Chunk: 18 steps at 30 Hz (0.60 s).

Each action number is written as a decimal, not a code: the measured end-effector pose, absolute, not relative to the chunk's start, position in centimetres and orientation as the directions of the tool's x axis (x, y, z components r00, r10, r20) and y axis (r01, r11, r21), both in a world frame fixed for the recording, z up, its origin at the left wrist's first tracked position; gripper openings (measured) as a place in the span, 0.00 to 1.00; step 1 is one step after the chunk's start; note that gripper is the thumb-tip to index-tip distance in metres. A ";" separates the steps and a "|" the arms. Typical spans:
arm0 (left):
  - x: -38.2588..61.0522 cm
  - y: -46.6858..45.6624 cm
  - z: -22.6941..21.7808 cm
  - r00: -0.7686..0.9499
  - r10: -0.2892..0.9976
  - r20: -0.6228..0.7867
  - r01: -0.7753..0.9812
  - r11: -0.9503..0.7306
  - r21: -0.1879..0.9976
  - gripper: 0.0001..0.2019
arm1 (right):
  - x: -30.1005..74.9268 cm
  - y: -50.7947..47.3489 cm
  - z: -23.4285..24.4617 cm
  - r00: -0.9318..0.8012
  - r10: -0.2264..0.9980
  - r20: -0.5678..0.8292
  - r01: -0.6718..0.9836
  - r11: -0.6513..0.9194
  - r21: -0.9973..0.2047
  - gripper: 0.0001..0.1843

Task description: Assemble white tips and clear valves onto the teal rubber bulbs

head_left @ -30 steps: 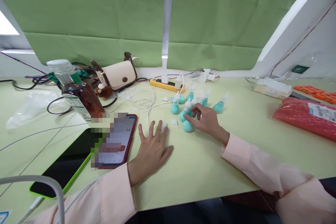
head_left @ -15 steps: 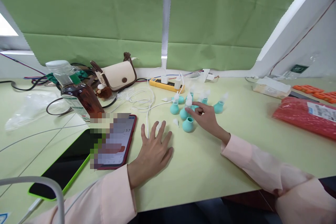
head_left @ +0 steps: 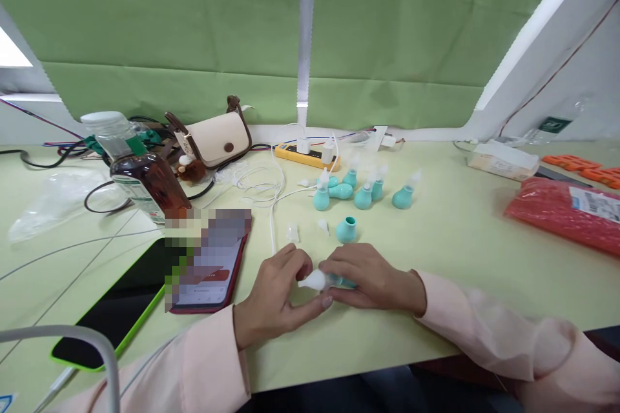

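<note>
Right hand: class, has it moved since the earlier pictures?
Yes. The right hand drew back from the teal bulbs near the yellow power strip toward the table's near edge, gripping one with the left hand.

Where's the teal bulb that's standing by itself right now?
In the head view, the lone teal bulb stands just beyond the right hand, with a loose white tip to its left.

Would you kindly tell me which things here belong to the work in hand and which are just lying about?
In work: tipped bulb held by left hand and right hand; open bulb; loose tips; other bulbs.
Lying about: phone, tablet, bottle, handbag, power strip, red packet.
</note>
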State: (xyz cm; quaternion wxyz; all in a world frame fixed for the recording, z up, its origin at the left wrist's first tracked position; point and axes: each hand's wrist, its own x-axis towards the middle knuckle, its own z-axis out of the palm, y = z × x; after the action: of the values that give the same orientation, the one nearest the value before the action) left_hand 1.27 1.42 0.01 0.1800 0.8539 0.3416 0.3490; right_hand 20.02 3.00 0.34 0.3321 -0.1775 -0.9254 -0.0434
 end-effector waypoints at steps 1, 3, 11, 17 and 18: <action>1.3 1.4 -0.1 0.552 0.717 0.426 0.448 -0.686 0.574 0.11 | 19.8 2.8 0.1 -0.707 0.335 0.623 0.362 0.928 -0.087 0.11; 1.3 1.4 -0.3 0.605 0.731 0.317 0.429 -0.634 0.643 0.13 | 19.6 2.6 -0.3 -0.683 0.406 0.607 0.356 0.911 -0.209 0.12; 2.1 1.5 -0.2 0.524 0.851 -0.035 0.198 -0.082 0.977 0.22 | 19.5 2.8 -0.4 -0.690 0.458 0.561 0.313 0.887 -0.339 0.11; 1.6 2.7 -0.1 0.380 0.897 0.225 0.655 -0.433 0.619 0.13 | 20.0 3.0 -0.6 -0.428 0.603 0.673 0.374 0.796 -0.476 0.07; 1.6 2.8 -0.3 0.395 0.885 0.247 0.757 -0.466 0.459 0.09 | 20.1 3.1 -0.8 -0.381 0.637 0.670 0.372 0.769 -0.520 0.07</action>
State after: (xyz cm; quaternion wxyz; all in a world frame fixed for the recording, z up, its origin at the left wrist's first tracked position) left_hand 1.61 2.82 -0.34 0.1377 0.8237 0.4983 0.2329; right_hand 20.13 3.06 -0.76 0.4632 -0.3083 -0.8185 0.1430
